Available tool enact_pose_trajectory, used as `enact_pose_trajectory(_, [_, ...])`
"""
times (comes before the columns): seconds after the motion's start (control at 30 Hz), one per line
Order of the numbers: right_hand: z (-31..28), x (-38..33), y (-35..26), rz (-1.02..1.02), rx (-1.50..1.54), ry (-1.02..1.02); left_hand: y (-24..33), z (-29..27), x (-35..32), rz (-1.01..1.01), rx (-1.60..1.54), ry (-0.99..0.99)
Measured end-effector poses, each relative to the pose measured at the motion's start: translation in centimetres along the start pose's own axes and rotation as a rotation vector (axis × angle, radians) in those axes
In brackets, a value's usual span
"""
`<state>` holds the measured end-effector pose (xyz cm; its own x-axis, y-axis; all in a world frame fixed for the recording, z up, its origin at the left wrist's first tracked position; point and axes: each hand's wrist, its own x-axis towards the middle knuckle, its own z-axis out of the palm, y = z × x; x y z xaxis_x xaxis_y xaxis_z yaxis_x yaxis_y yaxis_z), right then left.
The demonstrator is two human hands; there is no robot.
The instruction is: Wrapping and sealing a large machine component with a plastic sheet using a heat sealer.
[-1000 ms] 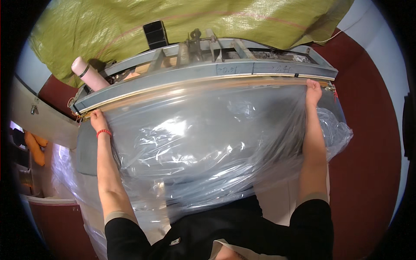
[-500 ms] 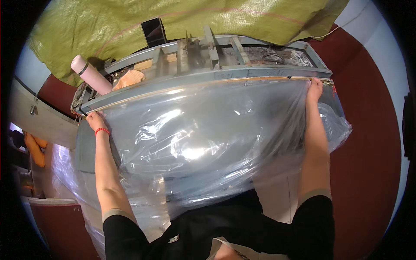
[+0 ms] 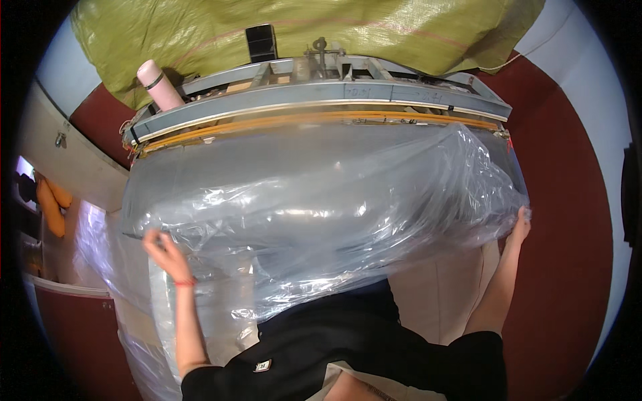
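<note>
A large sheet of clear plastic film [image 3: 314,214] drapes over the grey front bed [image 3: 227,150] of a sealing machine and hangs down in front of me. My left hand [image 3: 167,255], with a red bracelet at the wrist, is by the film's left part; its thumb and fingers are bent but apart, and no film shows between them. At the far right, my right hand [image 3: 520,227] is closed on the bunched corner of the film. The machine's grey metal bar frame [image 3: 301,95] is raised a little, showing orange strips [image 3: 321,117] below it.
Behind the frame, a pink bottle [image 3: 160,87] and a dark phone [image 3: 261,43] stand against yellow-green woven sheeting [image 3: 374,30]. To the left are a pale cabinet door [image 3: 73,137] and more clear film [image 3: 93,234]. Dark red flooring [image 3: 562,200] lies to the right.
Both hands have come back toward me from the bar, and the film's far edge has come away with them on the right. The bar has lifted, exposing the orange strips. My left hand has let go.
</note>
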<state>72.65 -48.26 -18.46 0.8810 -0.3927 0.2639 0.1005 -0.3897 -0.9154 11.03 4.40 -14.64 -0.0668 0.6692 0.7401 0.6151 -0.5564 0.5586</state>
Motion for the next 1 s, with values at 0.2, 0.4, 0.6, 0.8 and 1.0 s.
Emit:
enact_pose_trajectory(0.2, [2.1, -2.2, -4.1, 0.081, 0.755, -0.355, 5.9, -1.8, -17.5, 0.476, -0.283, -1.306])
enact_pose_trajectory(0.4, [8.5, -10.5, -22.1, -0.187, 0.602, -0.322, -1.2, -4.8, -14.3, -0.281, -0.702, -1.526])
enact_pose_trajectory(0.6, [12.8, -28.2, -32.4, -0.667, 0.426, -1.434, -16.3, -16.7, -2.4, -0.801, -0.187, -0.032])
enact_pose_trajectory(0.8, [11.6, -38.8, -36.0, -0.714, 0.405, -1.705, -14.5, -20.5, 3.6, -0.612, 0.138, 0.27])
enact_pose_trajectory(1.0, [13.0, -39.1, -35.9, -0.788, 0.483, -1.701, 4.7, -10.9, 5.8, -0.301, -0.708, -0.506])
